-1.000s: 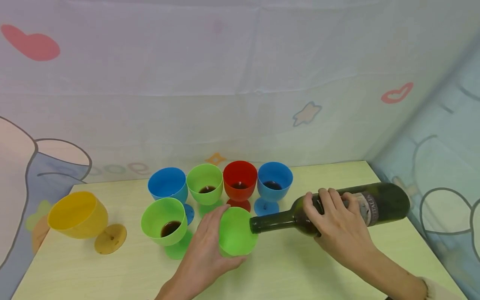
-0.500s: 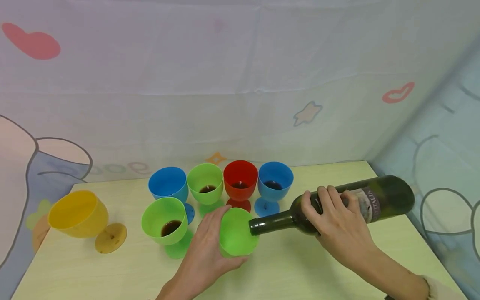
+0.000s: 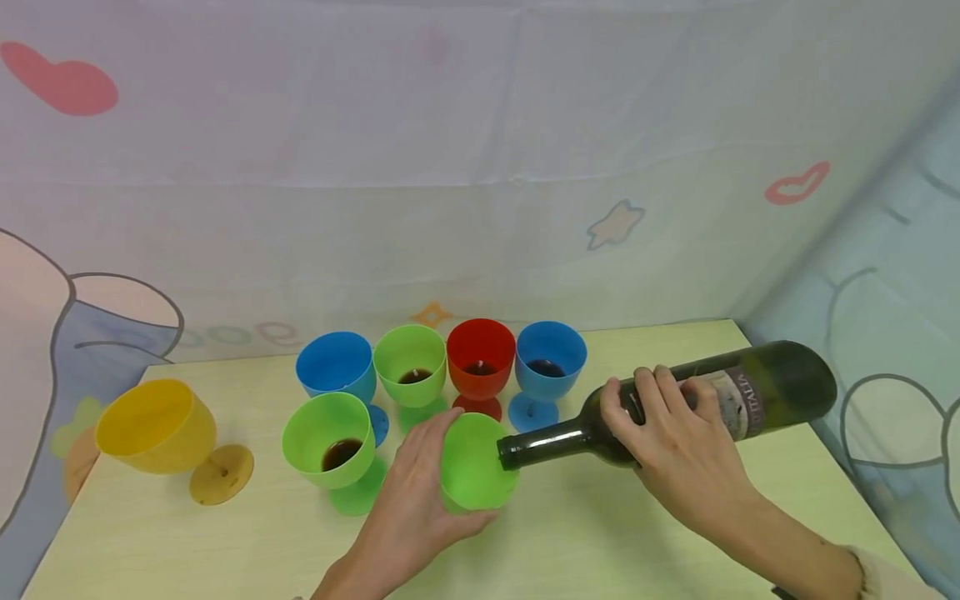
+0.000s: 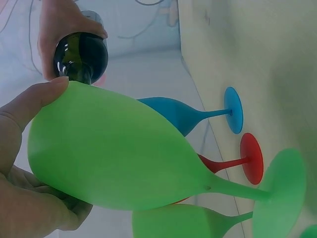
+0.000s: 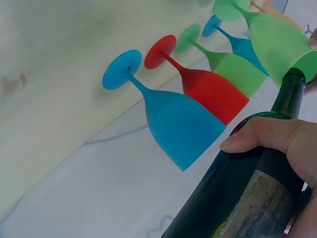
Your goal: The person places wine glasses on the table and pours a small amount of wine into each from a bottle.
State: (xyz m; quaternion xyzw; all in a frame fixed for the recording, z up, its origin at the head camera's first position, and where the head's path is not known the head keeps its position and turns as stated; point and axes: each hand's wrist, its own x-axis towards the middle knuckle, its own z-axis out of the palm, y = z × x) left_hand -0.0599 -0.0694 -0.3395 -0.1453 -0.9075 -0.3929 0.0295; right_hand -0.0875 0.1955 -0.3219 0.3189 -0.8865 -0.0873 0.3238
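Observation:
My left hand [image 3: 416, 500] holds a green goblet [image 3: 472, 462] by its bowl, thumb on the near side and fingers behind. No dark liquid shows in the visible part of this bowl. My right hand [image 3: 682, 442] grips a dark green wine bottle [image 3: 791, 379] round its body from above. The bottle lies steeply tipped, base up to the right, its mouth over the goblet's right rim. In the left wrist view the goblet's bowl [image 4: 114, 148] hides most of the bottle neck. The right wrist view shows the bottle's neck [image 5: 289, 96] reaching the goblet's rim.
Behind stand a blue goblet [image 3: 333, 367], plus a green [image 3: 408, 354], a red [image 3: 480, 346] and another blue goblet [image 3: 551, 346] with dark liquid. Left of my left hand is a green goblet [image 3: 322, 429] with dark liquid. A yellow goblet [image 3: 157, 429] stands far left. A cloth backdrop [image 3: 450, 208] hangs behind the table.
The bottle's base end has risen, tipping it more steeply, while its mouth stays at the goblet's rim. My left hand and the held goblet have barely moved.

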